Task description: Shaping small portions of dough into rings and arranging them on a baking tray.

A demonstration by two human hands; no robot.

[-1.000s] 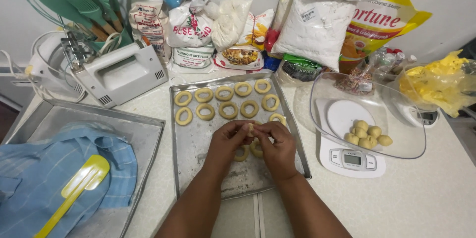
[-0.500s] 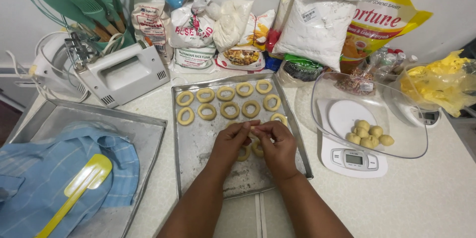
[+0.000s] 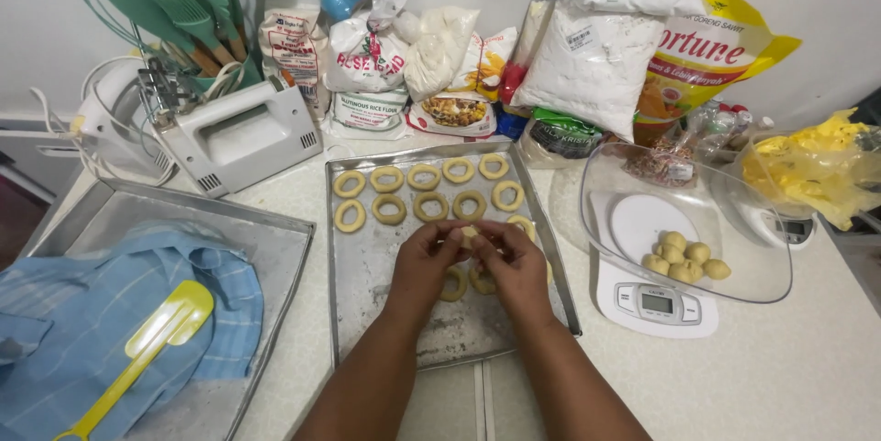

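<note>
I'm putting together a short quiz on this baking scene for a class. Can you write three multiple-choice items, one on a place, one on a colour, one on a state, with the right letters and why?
1. Where are the dough balls?
A. in the clear bowl on the scale
B. on the blue cloth
C. beside the hand mixer

2. What colour is the spatula on the blue cloth?
A. red
B. yellow
C. black

3. What are the hands doing?
A. resting flat on the counter
B. holding the spatula
C. pinching a piece of dough together over the baking tray

Answers:
1 A, the balls lie inside the clear bowl on the white scale.
2 B, its blade and handle are yellow.
3 C, the left hand and right hand meet on a small piece of dough above the tray.
</note>
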